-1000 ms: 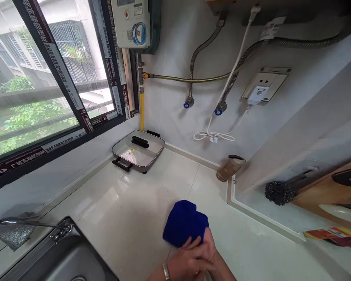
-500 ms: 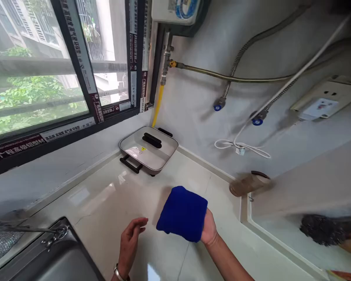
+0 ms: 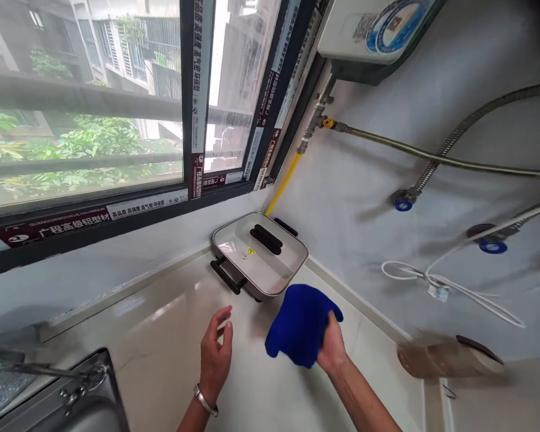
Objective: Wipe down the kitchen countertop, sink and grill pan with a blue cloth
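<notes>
A folded blue cloth (image 3: 299,327) is gripped by my right hand (image 3: 333,348) at its right edge, with the thumb on top and the other fingers hidden beneath. The cloth is held above the pale tiled counter (image 3: 247,384). My left hand (image 3: 216,349), with a metal bangle on the wrist, is raised left of the cloth. It holds nothing, and its thumb and fingers are apart. Beyond both hands, in the corner, stands a square electric pan (image 3: 274,273) with a glass lid and black handles. The cloth's near side lies just in front of the pan in view.
A steel sink (image 3: 87,414) with a faucet (image 3: 36,369) is at the lower left. Along the right wall are a brownish jug-like container (image 3: 445,358), a looped white cable (image 3: 432,279) and blue-capped valves (image 3: 402,205). A yellow pipe (image 3: 284,183) runs down behind the pan.
The view has swung left, so the scene sits further right. The right hand now pinches the cloth's edge from above, and the cloth has bent. The left hand has turned more upright.
</notes>
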`<state>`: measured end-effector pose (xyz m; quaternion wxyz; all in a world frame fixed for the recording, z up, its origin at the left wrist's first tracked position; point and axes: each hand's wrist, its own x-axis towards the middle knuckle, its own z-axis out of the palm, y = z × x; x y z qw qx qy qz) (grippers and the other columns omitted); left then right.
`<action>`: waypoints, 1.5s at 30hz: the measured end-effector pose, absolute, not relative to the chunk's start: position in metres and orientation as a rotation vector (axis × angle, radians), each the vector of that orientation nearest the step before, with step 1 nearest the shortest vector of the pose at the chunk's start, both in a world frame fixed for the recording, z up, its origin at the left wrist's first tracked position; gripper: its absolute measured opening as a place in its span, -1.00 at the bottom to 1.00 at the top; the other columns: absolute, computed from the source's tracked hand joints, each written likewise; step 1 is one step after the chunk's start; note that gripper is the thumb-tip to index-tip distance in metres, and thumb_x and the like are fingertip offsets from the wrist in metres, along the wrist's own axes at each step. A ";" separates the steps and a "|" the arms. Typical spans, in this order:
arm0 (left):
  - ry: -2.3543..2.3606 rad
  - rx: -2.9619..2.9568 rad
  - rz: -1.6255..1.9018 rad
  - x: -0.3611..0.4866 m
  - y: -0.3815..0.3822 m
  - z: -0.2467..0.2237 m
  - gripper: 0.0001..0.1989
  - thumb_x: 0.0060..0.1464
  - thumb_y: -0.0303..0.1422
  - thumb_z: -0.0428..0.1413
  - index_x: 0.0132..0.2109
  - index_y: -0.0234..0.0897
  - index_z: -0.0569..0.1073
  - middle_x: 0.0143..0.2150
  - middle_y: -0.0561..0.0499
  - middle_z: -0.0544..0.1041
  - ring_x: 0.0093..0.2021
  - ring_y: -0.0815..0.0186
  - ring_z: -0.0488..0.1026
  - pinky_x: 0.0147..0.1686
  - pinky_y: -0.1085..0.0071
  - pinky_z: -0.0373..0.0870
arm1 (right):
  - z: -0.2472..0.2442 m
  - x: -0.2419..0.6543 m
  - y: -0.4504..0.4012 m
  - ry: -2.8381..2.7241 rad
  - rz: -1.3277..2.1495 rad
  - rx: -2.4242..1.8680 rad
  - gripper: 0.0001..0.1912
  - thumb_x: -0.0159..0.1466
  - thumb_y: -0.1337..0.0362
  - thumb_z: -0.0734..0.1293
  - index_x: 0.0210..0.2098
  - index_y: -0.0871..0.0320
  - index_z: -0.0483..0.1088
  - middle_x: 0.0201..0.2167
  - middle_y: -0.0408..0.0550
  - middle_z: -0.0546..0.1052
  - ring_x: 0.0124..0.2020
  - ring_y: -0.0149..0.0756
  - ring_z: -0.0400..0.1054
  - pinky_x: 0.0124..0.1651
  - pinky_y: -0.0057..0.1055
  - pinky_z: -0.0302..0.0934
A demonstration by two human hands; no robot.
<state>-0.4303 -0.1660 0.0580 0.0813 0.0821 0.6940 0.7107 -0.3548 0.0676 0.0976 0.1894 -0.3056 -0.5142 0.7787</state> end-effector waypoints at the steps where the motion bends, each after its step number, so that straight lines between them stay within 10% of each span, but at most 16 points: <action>1: 2.192 0.279 2.144 -0.441 -0.161 0.061 -0.61 0.21 -0.10 0.00 0.10 -0.14 0.40 0.18 -0.15 0.45 0.16 0.16 0.42 0.15 0.07 0.41 | 0.102 -0.367 0.073 -1.532 2.066 -0.866 -0.45 0.17 -0.23 0.22 -0.25 0.09 0.53 -0.33 0.03 0.62 -0.11 -0.05 0.49 0.00 -0.06 0.36; 10: 2.671 0.329 2.015 -0.530 -0.102 0.054 -0.44 0.23 -0.14 -0.02 0.30 -0.22 0.18 0.46 -0.22 0.05 0.47 0.05 -0.11 0.42 -0.12 -0.06 | 0.104 -0.456 0.075 -2.733 0.443 -0.374 -0.51 0.38 0.11 0.06 0.16 0.09 0.39 0.21 0.00 0.41 0.09 -0.08 0.32 0.09 -0.12 0.24; 16: 2.815 0.165 2.073 -0.569 -0.072 0.046 -0.46 0.21 -0.24 -0.03 0.29 -0.34 0.20 0.42 -0.29 0.11 0.46 0.00 -0.10 0.41 -0.12 -0.05 | 0.089 -0.460 0.069 -2.803 -0.164 -0.219 -0.52 0.41 0.18 0.06 0.24 0.05 0.31 0.27 -0.03 0.35 -0.06 -0.12 0.31 -0.06 -0.14 0.22; 32: 2.861 0.334 2.030 -0.565 -0.074 0.037 -0.35 0.14 -0.54 -0.17 0.38 -0.24 0.02 0.34 -0.24 0.17 0.34 0.06 0.07 0.34 -0.13 0.02 | 0.113 -0.609 0.021 -2.930 -0.054 0.068 -0.44 0.41 0.17 -0.01 0.30 0.25 0.21 0.34 0.11 0.23 0.32 0.00 0.00 0.35 0.00 -0.16; 40: 2.917 0.310 2.001 -0.565 -0.076 0.045 -0.80 0.11 -0.38 0.10 -0.10 -0.23 0.32 -0.01 -0.14 0.36 0.15 0.07 0.24 0.19 -0.04 0.22 | 0.118 -0.662 0.015 -3.031 -0.065 -0.167 -0.46 0.40 0.10 0.01 0.27 0.13 0.21 0.31 0.12 0.26 0.25 0.04 0.11 0.14 0.05 0.13; 45: 2.992 0.285 1.953 -0.568 -0.075 0.046 -0.70 -0.02 -0.29 0.24 -0.24 -0.19 0.25 -0.03 -0.12 0.34 0.13 0.02 0.26 0.18 -0.11 0.20 | 0.120 -0.651 0.019 -2.999 -0.057 0.016 -0.48 0.42 0.14 -0.01 0.30 0.09 0.17 0.36 0.01 0.21 0.30 -0.08 0.06 0.21 -0.01 0.08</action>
